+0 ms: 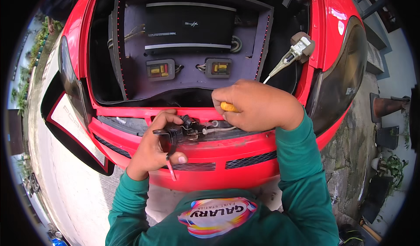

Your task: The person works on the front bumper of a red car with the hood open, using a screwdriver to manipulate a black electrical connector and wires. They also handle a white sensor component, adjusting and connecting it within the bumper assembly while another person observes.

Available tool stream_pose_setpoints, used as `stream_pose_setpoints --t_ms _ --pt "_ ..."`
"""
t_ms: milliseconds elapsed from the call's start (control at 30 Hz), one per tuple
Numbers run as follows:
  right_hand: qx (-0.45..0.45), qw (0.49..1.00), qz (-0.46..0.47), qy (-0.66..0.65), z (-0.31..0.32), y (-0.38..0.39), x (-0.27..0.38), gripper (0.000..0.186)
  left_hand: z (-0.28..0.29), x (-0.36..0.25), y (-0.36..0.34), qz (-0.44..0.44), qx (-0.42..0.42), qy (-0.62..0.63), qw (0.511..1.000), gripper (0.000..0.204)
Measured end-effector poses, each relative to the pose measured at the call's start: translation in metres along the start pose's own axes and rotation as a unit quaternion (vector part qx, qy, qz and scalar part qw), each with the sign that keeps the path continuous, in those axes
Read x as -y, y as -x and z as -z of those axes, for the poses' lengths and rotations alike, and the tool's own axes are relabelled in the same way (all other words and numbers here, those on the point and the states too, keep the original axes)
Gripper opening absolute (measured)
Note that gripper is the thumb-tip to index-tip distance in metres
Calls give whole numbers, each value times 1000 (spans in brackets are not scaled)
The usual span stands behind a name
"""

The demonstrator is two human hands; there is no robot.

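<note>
Presumably for steadiness, my left hand (153, 152) clasps a boxy black latch (175, 135) at the red trunk edge (131, 111); my right hand (258, 103) grips a rounded yellow handle (229, 107).

the right hand (256, 103) hides part of the yellow handle (229, 107). a bystander (60, 4) is cut off at upper left.

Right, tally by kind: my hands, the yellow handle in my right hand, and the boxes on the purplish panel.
Hands, left hand and right hand: 2
Yellow handle: 1
Large black box: 1
Small grey boxes: 2
Total: 6
</note>
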State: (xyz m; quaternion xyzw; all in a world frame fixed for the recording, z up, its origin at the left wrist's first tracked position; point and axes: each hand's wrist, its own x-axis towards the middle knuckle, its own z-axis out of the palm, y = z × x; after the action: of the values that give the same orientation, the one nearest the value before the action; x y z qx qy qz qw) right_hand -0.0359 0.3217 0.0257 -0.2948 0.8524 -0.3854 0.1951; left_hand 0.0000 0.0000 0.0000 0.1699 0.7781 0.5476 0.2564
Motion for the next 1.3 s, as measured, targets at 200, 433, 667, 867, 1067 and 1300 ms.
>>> stream_pose_setpoints --t_ms 200,433,667,867,1067,1300 --pt "-12 999 41 8 0 3 -13 12 -8 9 -15 -20 -64 30 997 59" --pt "-21 999 14 19 -7 5 -9 13 -13 12 -10 -13 -81 53 995 59" --pt "17 1000 7 2 -15 1 -8 12 -13 13 -10 -27 -87 40 995 58" --pt "47 999 -7 24 -20 -3 -10 10 -13 12 -10 -40 -98 18 994 57" --pt "34 999 -16 22 -23 -4 -7 16 -9 15 -8 -43 -93 1 995 58" --pt "-119 981 126 -85 -16 -3 11 13 -10 15 -10 -53 -99 -4 994 59"
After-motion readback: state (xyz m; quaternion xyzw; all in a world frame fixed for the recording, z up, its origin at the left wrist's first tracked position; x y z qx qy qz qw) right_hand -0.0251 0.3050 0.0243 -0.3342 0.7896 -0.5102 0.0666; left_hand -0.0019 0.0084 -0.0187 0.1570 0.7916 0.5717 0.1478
